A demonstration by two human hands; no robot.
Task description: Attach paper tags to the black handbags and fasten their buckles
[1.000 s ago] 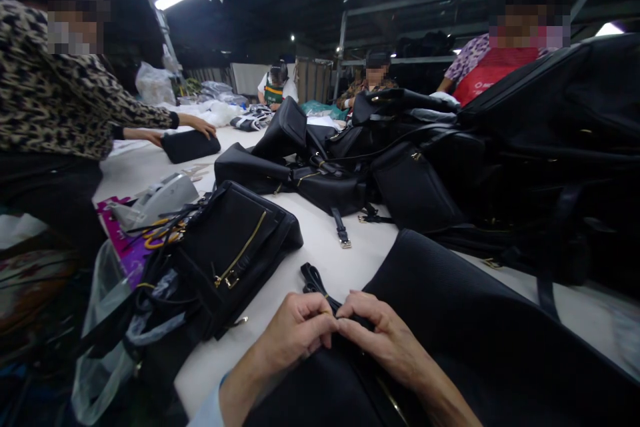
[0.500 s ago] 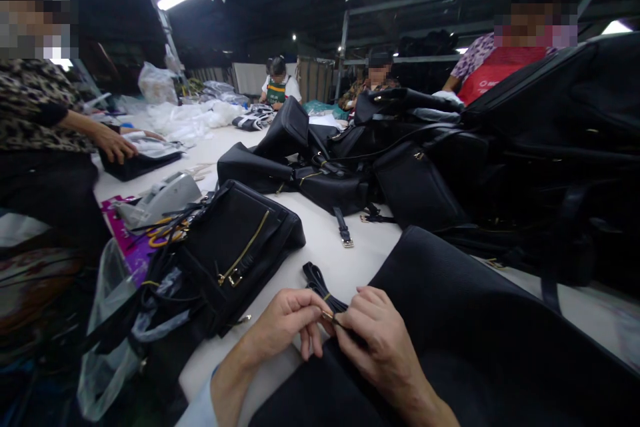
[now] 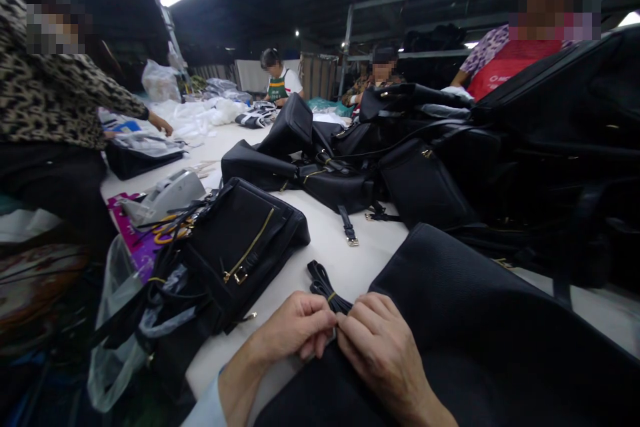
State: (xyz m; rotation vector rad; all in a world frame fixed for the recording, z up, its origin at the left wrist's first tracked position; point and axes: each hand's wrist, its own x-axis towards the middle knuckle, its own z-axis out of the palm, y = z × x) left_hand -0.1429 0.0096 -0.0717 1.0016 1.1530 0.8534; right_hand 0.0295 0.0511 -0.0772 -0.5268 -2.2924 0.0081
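Observation:
A large black leather bag lies under my hands at the front of the table. At its near-left edge, my left hand is closed, with thumb and forefinger pinched on a small part that the fingers hide. Tip to tip with it, my right hand is closed over the bag's edge; what its fingertips pinch is hidden. Just beyond the fingers lies a folded black strap, bundled with a yellow tie. To the left sits another black bag with a gold zip and a small buckle.
Black bags are heaped across the table's middle and right. A grey tape dispenser and yellow-handled scissors lie at left, above a hanging clear plastic bag. A co-worker in a patterned top stands at left; others work farther back.
The small gold metal piece between my fingertips is now covered by them. My hands have stayed close together. The co-worker at left has reached one arm farther across the table.

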